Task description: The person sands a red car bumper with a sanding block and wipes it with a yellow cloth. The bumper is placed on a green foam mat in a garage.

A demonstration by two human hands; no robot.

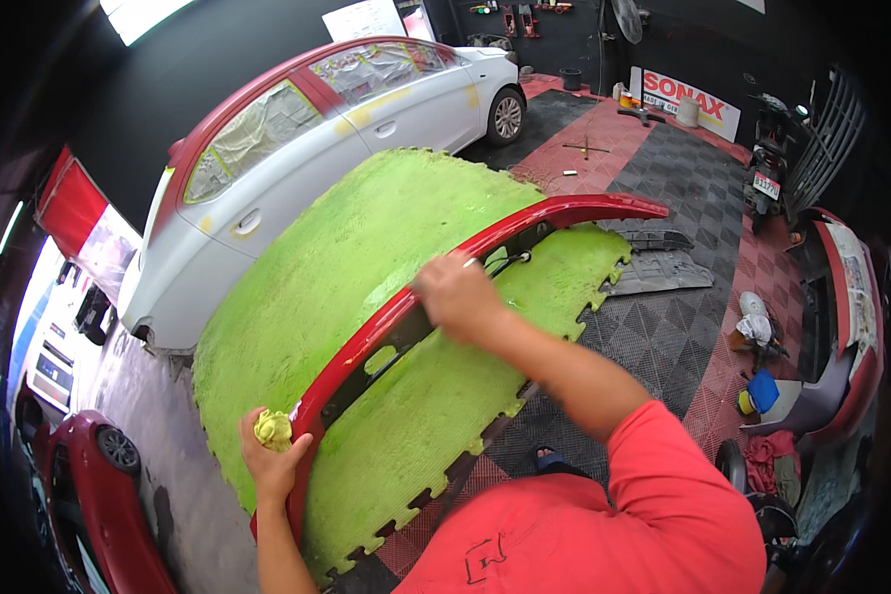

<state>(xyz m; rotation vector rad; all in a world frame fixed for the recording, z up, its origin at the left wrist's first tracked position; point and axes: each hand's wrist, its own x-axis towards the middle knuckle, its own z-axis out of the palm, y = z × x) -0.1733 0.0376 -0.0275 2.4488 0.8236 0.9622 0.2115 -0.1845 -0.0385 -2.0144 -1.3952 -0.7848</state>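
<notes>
Red bumper panel [371, 335]: one long, curved piece lying across the green mat [307, 272], its far-right tip jutting past the mat's border.
Panel surface: glossy red skin along the top, dark inner side toward the person, with one oval cut-out showing green through it.
Left hand [270, 463]: grasping one yellow crumpled cloth [273, 430], thumb at the panel's near end (contact there is hard to judge).
Right hand [460, 297]: fingers bent down over the panel's upper edge, about mid-length; I cannot tell whether it grips anything beneath.
Mat edges: jigsaw teeth along the near side; a broad stretch of worn green separates the panel from the white car [366, 134].
White car: red roof, film and yellow tape over its side windows, one wheel in view.
Floor: ribbed tiles [653, 342] in grey and red, on the person's right.
Farther out: one motorcycle [765, 163], one second bumper [837, 396], one red car [109, 505].
</notes>
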